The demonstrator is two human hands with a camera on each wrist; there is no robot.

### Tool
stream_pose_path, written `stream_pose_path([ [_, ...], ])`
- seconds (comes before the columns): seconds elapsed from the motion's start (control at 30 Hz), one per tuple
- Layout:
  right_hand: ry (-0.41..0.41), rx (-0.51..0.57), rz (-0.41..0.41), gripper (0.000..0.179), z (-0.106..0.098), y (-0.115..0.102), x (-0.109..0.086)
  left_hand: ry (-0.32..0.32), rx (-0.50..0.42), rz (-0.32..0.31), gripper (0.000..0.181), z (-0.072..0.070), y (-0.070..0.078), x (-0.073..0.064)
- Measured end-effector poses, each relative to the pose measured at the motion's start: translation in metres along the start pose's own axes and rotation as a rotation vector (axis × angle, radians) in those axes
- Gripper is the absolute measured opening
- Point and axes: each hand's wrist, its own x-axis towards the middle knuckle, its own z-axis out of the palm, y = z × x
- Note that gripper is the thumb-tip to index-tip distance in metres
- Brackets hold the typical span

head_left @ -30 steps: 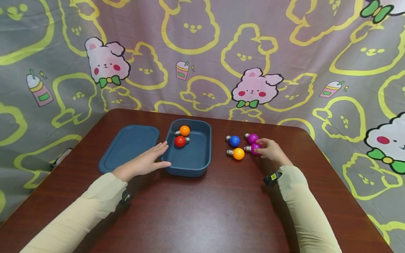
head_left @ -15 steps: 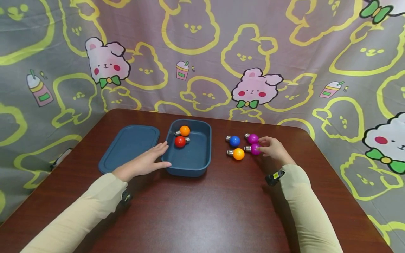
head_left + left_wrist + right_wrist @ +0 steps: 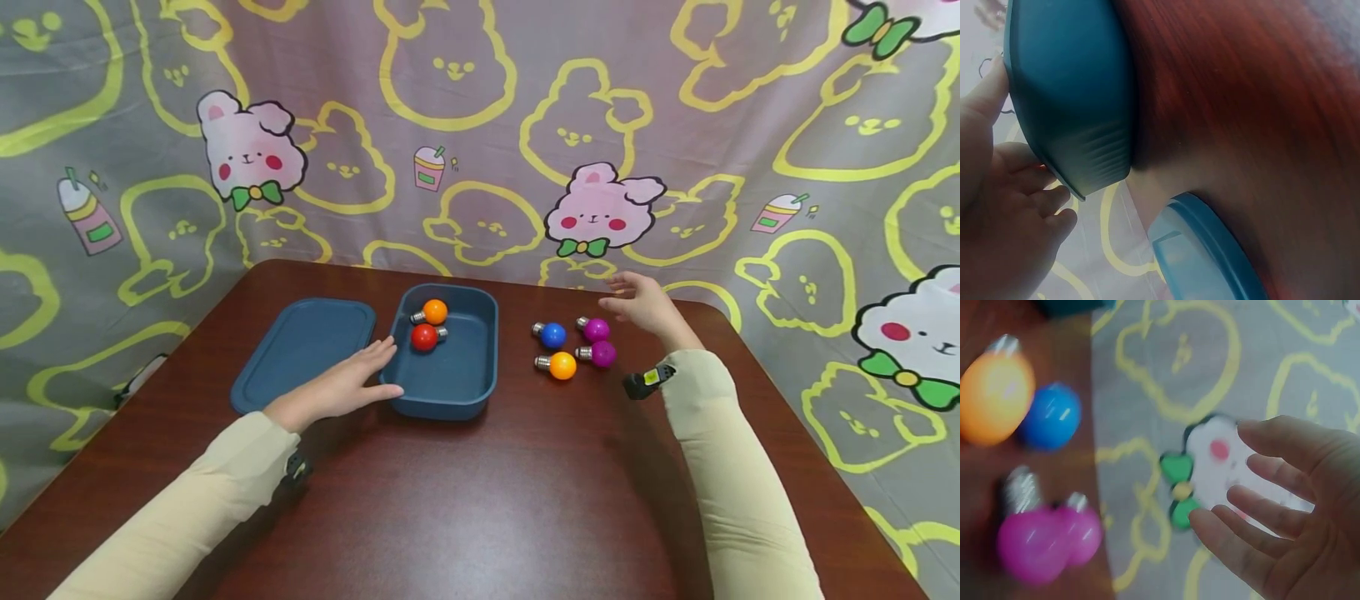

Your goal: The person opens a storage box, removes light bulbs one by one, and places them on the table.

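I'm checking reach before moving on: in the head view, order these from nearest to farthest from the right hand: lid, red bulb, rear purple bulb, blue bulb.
From the right hand:
1. rear purple bulb, on the right part of the table
2. blue bulb, left of the purple one
3. red bulb, inside the box
4. lid, left of the box

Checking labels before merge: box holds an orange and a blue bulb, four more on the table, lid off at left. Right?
Blue is wrong: the head view shows the box holds an orange bulb and a red bulb. The rest of your statement is right.
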Motion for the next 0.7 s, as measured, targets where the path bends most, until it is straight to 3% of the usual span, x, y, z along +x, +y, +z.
stream_pose_path([
  [0.33,-0.042,0.027,-0.120,0.042,0.029,-0.080,0.029,-0.001,-0.015,-0.005,0.081,-0.001,0.000,-0.001],
  [0.7,-0.201,-0.015,-0.175,0.047,0.098,-0.125,0.049,-0.005,-0.012,-0.011,0.082,-0.001,0.000,0.000],
])
